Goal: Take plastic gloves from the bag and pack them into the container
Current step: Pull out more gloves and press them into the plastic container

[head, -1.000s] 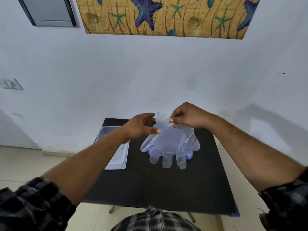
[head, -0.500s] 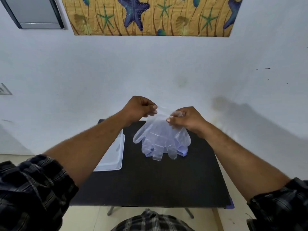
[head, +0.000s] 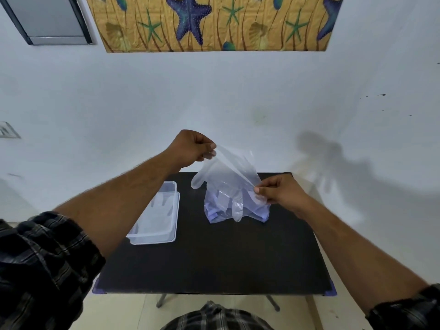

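A clear plastic glove (head: 223, 177) hangs in the air above the black table (head: 214, 258), its fingers pointing down. My left hand (head: 190, 147) pinches the glove's upper left cuff corner. My right hand (head: 281, 191) pinches the other cuff corner, lower and to the right. Behind and below the glove, the bag of gloves (head: 252, 210) with a bluish bottom lies on the table. The clear plastic container (head: 157, 215) stands open to the left of the bag, partly behind my left forearm; a faint glove shape shows inside it.
The table stands against a white wall (head: 238, 103), with a starfish picture (head: 214, 22) and a grey panel (head: 50, 20) high up. Bare black tabletop stretches from the bag to the near edge. My plaid sleeves sit at both lower corners.
My left hand has risen and pulled left while my right hand dropped toward the bag, stretching the glove's cuff on a slant. The container shows more from behind my left arm.
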